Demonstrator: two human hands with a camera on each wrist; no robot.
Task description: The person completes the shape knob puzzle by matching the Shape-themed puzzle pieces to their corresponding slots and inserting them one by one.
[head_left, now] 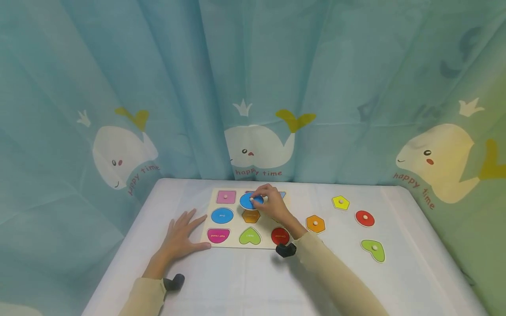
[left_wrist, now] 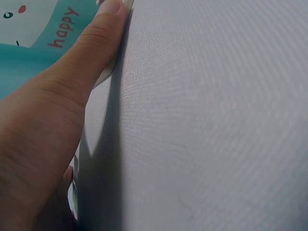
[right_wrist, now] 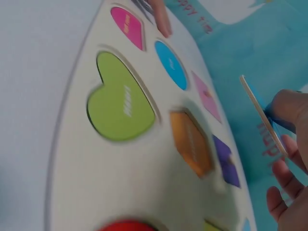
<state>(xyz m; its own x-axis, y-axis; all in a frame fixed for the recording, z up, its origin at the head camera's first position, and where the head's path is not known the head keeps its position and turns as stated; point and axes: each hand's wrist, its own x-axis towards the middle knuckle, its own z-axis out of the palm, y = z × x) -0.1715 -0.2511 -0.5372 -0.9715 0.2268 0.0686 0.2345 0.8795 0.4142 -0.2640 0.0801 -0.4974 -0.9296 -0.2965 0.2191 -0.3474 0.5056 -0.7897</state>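
Note:
Over the upper middle of a wooden shape puzzle board, my right hand pinches a blue oval puzzle piece by its small knob. From the right wrist, the oval piece appears edge-on, raised above the board. My left hand lies with fingers spread at the board's left side, thumb and a fingertip right at its edge. The blue oval recess, green heart recess and orange hexagon recess show printed words. A pink square piece with a knob sits in the board.
Loose knobbed pieces lie right of the board on the white table: an orange hexagon, a yellow pentagon, a red circle and a green heart. A blue curtain with whale prints hangs behind the table.

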